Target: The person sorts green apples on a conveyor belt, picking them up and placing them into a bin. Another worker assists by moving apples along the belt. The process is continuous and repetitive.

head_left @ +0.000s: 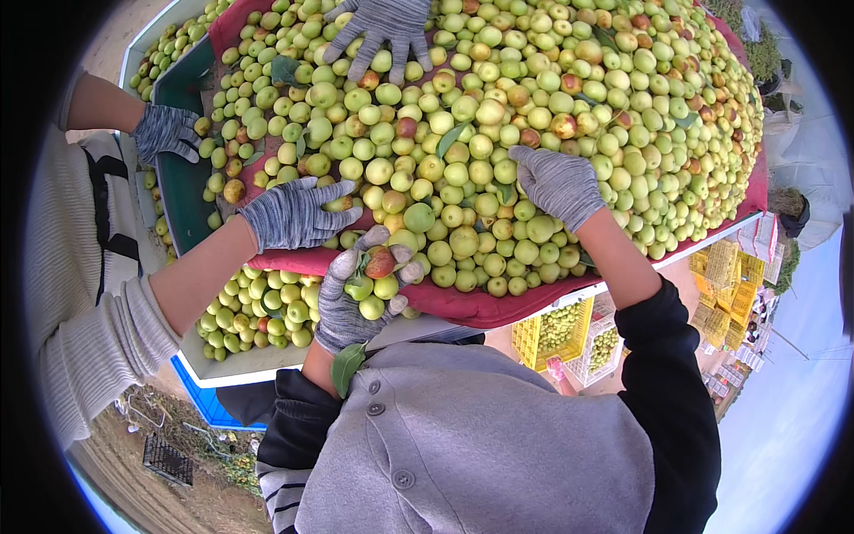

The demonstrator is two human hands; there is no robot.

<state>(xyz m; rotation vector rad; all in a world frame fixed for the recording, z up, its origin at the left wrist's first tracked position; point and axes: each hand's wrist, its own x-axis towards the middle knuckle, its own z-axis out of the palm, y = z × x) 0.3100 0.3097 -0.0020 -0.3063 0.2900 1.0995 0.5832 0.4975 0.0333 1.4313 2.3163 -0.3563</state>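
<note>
A big heap of green, red-flushed jujubes point(480, 142) lies on a red cloth point(463, 303). My left hand point(338, 307), in a grey knit glove, is turned palm up at the near edge of the heap. Several jujubes point(380, 262) sit in its curled fingers, one of them reddish. My right hand point(565, 187), gloved alike, reaches over the heap from the right. Its fingers are bent together against the fruit, and whatever they hold is hidden. A green leaf point(348, 367) hangs below my left wrist.
A co-worker's gloved hands point(298, 214) point(166, 133) work at the left, one close to mine. Another person's gloved hand point(387, 36) is spread on the far side. A green chute point(182, 191) and white-edged trough point(231, 365) hold more jujubes. Yellow crates point(527, 338) stand beneath.
</note>
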